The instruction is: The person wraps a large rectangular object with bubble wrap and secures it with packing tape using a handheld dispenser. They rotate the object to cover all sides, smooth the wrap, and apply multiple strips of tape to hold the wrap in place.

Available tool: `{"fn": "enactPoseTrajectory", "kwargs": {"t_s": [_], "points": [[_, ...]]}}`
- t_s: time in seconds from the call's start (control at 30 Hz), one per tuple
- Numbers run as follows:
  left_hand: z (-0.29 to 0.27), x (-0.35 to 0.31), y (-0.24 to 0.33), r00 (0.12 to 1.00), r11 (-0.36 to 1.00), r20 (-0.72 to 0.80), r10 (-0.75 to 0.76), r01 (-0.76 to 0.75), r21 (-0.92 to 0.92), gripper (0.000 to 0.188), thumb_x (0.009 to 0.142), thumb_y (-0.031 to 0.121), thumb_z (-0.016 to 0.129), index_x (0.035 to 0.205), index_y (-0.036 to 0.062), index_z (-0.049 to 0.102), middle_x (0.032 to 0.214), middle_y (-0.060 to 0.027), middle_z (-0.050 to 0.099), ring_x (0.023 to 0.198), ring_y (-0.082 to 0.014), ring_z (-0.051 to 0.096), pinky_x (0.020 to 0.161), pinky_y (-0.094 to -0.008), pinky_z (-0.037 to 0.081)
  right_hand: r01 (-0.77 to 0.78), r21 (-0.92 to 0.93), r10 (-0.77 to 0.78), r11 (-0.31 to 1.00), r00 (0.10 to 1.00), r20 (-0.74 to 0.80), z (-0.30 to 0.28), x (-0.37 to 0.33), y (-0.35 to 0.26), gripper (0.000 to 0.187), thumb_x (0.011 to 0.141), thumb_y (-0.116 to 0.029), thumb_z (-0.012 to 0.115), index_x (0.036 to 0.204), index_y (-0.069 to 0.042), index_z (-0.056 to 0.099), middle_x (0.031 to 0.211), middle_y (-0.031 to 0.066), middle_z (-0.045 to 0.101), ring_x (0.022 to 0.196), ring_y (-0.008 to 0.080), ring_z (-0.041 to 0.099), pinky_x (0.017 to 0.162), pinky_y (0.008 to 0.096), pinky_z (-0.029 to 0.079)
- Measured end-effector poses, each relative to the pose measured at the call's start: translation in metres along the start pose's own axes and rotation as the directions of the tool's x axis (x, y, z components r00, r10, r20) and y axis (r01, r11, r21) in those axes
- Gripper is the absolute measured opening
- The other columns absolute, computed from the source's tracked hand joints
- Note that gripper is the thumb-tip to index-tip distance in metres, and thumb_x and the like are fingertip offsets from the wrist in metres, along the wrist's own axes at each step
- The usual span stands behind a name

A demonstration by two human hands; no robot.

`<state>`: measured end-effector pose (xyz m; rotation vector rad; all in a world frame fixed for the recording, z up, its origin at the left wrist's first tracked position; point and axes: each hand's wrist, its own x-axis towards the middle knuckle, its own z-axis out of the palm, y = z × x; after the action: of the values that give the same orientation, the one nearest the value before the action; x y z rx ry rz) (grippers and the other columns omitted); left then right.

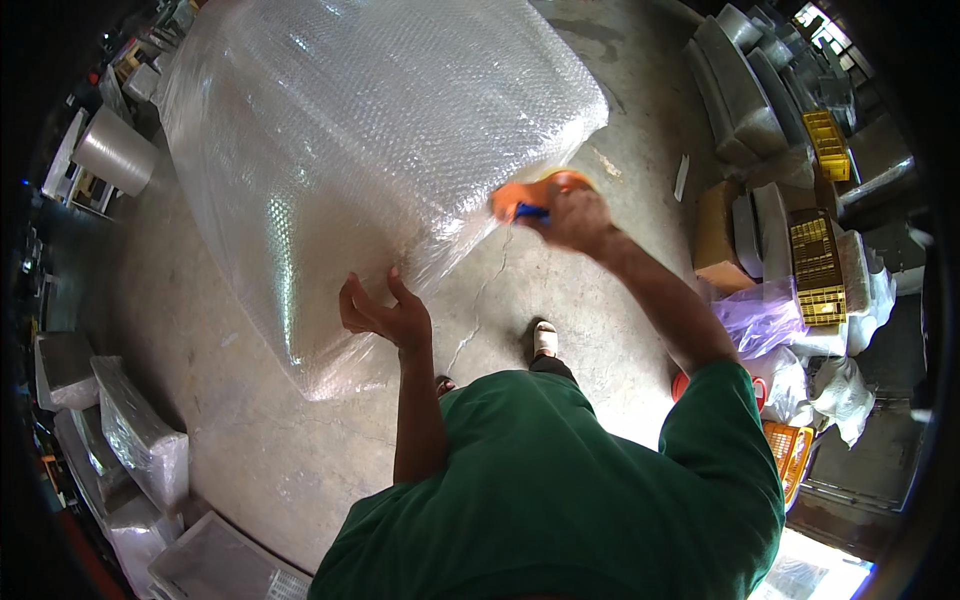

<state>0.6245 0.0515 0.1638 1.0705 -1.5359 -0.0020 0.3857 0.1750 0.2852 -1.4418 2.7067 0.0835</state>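
Note:
A large bundle covered in clear bubble wrap [370, 110] stands in front of me. My right hand [578, 218] is closed around an orange tape dispenser [512, 200] with a blue part, held at the bundle's near right edge. The dispenser is slightly blurred, and whether its tape meets the wrap I cannot tell. Against the near edge, by a loose hanging flap of wrap, is my left hand [388, 315]. Its thumb and fingers are apart and slightly curled, with the fingertips at the film.
Wrapped blocks [145, 440] and a grey crate [225, 565] lie at the lower left. A film roll [115, 150] stands farther up. Along the right are a cardboard box [716, 235], yellow crates [817, 265] and a purple bag [760, 318]. Concrete floor [250, 440] surrounds me.

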Motion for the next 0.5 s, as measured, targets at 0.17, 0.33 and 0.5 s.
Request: {"fn": "enactPoseTrajectory", "kwargs": {"t_s": [0.17, 0.33, 0.5], "points": [[0.007, -0.003, 0.052, 0.601, 0.695, 0.446, 0.663, -0.272, -0.665, 0.053, 0.088, 0.009, 0.064, 0.137, -0.0019, 0.047, 0.141, -0.0206, 0.047, 0.134, -0.0354, 0.043, 0.111, -0.0521, 0.032, -0.204, 0.136, 0.204, 0.969, 0.979, 0.011, 0.014, 0.026, 0.069, 0.086, 0.085, -0.071, 0.059, 0.125, 0.006, 0.059, 0.110, 0.0239, 0.069, 0.108, 0.0342, 0.067, 0.095, 0.0423, 0.051], [0.061, 0.016, 0.093, 0.188, 0.442, 0.634, 0.750, -0.855, -0.269, 0.069, 0.090, 0.024, 0.054, 0.150, -0.0056, 0.034, 0.159, -0.0177, 0.032, 0.150, -0.0271, 0.026, 0.123, -0.0434, 0.017, -0.342, 0.298, 0.361, 0.891, 0.932, -0.012, 0.040, 0.025, 0.063, 0.074, 0.084, -0.068, 0.063, 0.125, -0.006, 0.065, 0.113, 0.0226, 0.070, 0.111, 0.0353, 0.066, 0.097, 0.0419, 0.050], [0.084, -0.008, 0.083, 0.184, 0.345, 0.676, 0.713, -0.932, -0.110, 0.070, 0.092, 0.028, 0.046, 0.150, -0.0075, 0.032, 0.162, -0.0163, 0.028, 0.152, -0.0244, 0.022, 0.125, -0.0399, 0.008, -0.408, 0.585, 0.450, 0.701, 0.889, 0.081, 0.059, 0.015, 0.052, 0.069, 0.082, -0.068, 0.063, 0.124, -0.013, 0.068, 0.114, 0.0248, 0.069, 0.111, 0.0349, 0.066, 0.096, 0.0424, 0.051]]}}
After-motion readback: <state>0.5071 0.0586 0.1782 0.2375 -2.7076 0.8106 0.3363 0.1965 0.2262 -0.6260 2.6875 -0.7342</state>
